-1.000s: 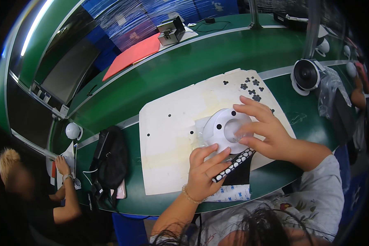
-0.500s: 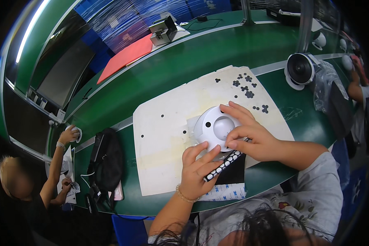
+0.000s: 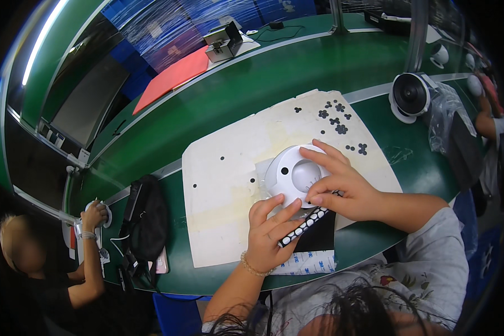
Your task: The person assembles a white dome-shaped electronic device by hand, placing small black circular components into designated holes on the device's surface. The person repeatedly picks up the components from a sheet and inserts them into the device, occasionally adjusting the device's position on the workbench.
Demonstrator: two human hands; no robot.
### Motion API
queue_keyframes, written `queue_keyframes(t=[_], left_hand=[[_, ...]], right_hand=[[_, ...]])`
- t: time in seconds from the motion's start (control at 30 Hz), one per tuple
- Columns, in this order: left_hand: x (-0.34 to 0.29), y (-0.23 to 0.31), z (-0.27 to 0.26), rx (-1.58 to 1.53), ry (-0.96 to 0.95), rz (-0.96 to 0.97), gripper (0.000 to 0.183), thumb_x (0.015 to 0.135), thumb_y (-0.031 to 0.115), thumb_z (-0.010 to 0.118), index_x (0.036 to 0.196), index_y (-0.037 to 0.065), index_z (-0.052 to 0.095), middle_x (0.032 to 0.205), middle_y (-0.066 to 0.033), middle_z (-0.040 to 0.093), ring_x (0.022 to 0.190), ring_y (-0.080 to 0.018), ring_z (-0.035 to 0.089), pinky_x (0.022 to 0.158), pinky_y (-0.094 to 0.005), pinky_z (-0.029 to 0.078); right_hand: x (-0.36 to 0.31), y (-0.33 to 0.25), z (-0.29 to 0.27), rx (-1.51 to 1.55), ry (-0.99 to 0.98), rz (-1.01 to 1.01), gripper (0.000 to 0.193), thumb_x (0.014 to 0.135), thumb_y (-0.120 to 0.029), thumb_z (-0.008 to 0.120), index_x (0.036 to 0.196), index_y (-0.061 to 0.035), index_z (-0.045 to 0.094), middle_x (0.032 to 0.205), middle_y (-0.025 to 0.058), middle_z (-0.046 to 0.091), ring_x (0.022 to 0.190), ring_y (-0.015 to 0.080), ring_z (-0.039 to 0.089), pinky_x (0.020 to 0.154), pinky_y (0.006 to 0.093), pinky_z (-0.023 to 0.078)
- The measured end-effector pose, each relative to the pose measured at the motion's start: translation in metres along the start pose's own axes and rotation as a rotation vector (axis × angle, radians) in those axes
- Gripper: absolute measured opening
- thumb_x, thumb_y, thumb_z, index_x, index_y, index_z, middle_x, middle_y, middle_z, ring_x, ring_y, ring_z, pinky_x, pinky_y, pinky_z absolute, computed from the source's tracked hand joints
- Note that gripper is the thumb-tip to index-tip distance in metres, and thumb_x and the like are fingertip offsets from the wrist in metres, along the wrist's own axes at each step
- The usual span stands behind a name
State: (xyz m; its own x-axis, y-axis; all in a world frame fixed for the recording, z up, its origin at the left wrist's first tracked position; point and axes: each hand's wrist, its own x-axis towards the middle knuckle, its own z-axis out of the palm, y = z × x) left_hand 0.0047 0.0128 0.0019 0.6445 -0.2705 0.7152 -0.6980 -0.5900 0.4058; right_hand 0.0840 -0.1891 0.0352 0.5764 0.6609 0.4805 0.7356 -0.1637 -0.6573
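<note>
A round white plastic base (image 3: 288,187) with a recessed centre lies on the pale board in front of me. A black round pad (image 3: 284,171) sits on its rim. My left hand (image 3: 270,232) rests its fingertips against the base's near side and grips a black strip with white round spots (image 3: 303,227). My right hand (image 3: 346,190) reaches over the base from the right. Its thumb and index finger are pinched at the near rim, where a small dark piece shows beneath them; other fingers lie across the far rim.
Several loose black pads (image 3: 340,129) lie singly and clustered on the pale board (image 3: 218,213). Black sheet and printed backing paper (image 3: 313,262) lie near my left wrist. A black bag (image 3: 148,215) stands left, a white-and-black round device (image 3: 410,95) right. A co-worker (image 3: 84,285) works at far left.
My right fingertips shift slightly at the rim, and the index finger now covers the pad on the far side. The co-worker's raised arm has come lower. My left hand stays put.
</note>
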Motion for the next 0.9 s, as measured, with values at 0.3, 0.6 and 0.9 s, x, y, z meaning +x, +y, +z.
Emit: queue_keyframes(t=[0.3, 0.6, 0.9], left_hand=[[0.003, -0.002, -0.002, 0.026, -0.002, 0.018, 0.025, 0.062, 0.01, 0.067, 0.087, 0.01, 0.066, 0.115, -0.0032, 0.059, 0.112, -0.0249, 0.046, 0.087, -0.0393, 0.033], [0.004, -0.001, -0.002, 0.027, -0.015, 0.022, 0.027, 0.061, 0.007, 0.068, 0.088, 0.01, 0.065, 0.112, -0.0039, 0.06, 0.111, -0.0264, 0.047, 0.088, -0.04, 0.034], [0.003, -0.001, -0.001, 0.021, -0.001, 0.0, 0.027, 0.061, 0.008, 0.066, 0.088, 0.011, 0.066, 0.114, -0.0029, 0.06, 0.111, -0.0249, 0.046, 0.087, -0.0395, 0.034]], right_hand=[[-0.008, 0.01, -0.012, -0.28, -0.083, -0.195, 0.04, 0.08, -0.052, 0.053, 0.1, -0.0202, 0.065, 0.134, 0.0117, 0.039, 0.13, 0.0386, 0.022, 0.099, 0.0517, 0.014], [-0.015, 0.022, -0.006, -0.589, 0.051, -0.482, 0.048, 0.08, -0.056, 0.049, 0.111, -0.021, 0.059, 0.122, 0.0043, 0.051, 0.12, 0.0249, 0.041, 0.1, 0.0488, 0.01], [-0.015, 0.023, 0.0, -0.579, 0.085, -0.464, 0.048, 0.076, -0.055, 0.055, 0.11, -0.0213, 0.059, 0.111, 0.0019, 0.055, 0.114, 0.0225, 0.045, 0.1, 0.0472, 0.012]])
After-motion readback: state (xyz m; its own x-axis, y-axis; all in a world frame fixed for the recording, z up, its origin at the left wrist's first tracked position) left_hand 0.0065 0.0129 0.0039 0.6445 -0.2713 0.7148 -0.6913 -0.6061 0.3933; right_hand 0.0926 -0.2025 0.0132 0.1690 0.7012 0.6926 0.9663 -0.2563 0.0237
